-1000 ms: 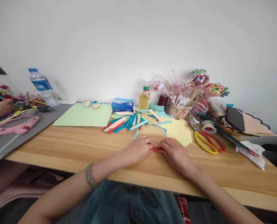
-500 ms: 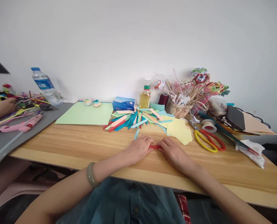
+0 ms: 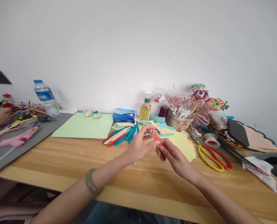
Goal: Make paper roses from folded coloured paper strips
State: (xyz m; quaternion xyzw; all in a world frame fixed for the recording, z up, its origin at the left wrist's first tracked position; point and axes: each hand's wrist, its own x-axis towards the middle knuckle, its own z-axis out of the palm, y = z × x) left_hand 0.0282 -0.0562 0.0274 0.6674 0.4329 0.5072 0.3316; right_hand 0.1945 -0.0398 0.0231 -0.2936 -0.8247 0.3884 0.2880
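A folded piece of red paper (image 3: 156, 137) is raised above the table between my two hands. My left hand (image 3: 140, 143), with a ring on one finger, pinches it from the left side. From the lower right, my right hand (image 3: 172, 154) grips its bottom end between thumb and fingers. Behind my hands spreads a pile of folded paper strips (image 3: 123, 133) in teal, red, peach and green. Yellow paper sheets (image 3: 182, 143) lie just past my right hand.
Scissors (image 3: 214, 157) with red and yellow handles lie right, beside a ribbon spool (image 3: 211, 140). Paper flowers stand in a basket (image 3: 179, 123). Green card (image 3: 82, 127), a tissue pack (image 3: 124, 115) and an oil bottle (image 3: 145, 110) sit behind. Another person's hand (image 3: 0, 118) is far left, near a pink glue gun (image 3: 14, 139).
Both hands have lifted off the tabletop with the red paper, which was lying flat as a narrow strip and now shows a wider, angled shape. The camera view has tilted up slightly.
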